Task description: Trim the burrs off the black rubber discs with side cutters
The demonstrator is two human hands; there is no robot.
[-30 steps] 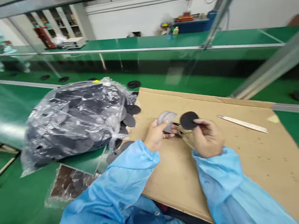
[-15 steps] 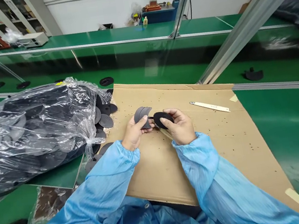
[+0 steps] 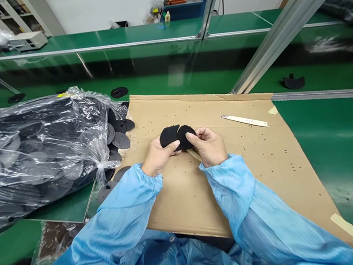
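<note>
Above the brown cardboard sheet (image 3: 172, 195), my left hand (image 3: 158, 155) grips a black curved piece (image 3: 169, 136) between thumb and fingers. My right hand (image 3: 210, 145) pinches a black round disc (image 3: 186, 137). The two pieces meet edge to edge, side by side, with the disc on the right. Under my hands a thin pale strip (image 3: 194, 154) shows in part; the rest of it is hidden. A white-handled knife (image 3: 244, 120) lies on the cardboard to the right of my hands.
On the left lies a large clear plastic bag (image 3: 40, 153) of dark discs, with loose discs (image 3: 120, 140) spilling beside the cardboard. A metal post (image 3: 268, 34) slants up at the right. Small dark bits are scattered over the cardboard.
My left hand has turned its curved piece, which now looks black rather than grey. The disc in my right hand has moved left against it. The view has shifted slightly.
</note>
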